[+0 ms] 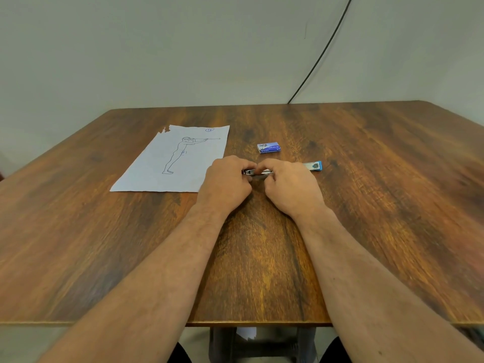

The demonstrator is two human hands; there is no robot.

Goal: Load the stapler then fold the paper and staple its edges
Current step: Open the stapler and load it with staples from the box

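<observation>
Both forearms reach forward — left hand (227, 184) and right hand (290, 186) (knuckles up) — fingers curled closed on the stapler (311, 166).

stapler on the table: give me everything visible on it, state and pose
The stapler lies flat on the wooden table, long axis running left to right, just nearer than the blue staple box and right of the paper. It looks like bright metal with a blue plastic end cap at its right tip. The left hand and right hand both close over its left portion, hiding most of it; a shiny metal end shows between the fingers. Whether it is open or loaded cannot be told.
</observation>
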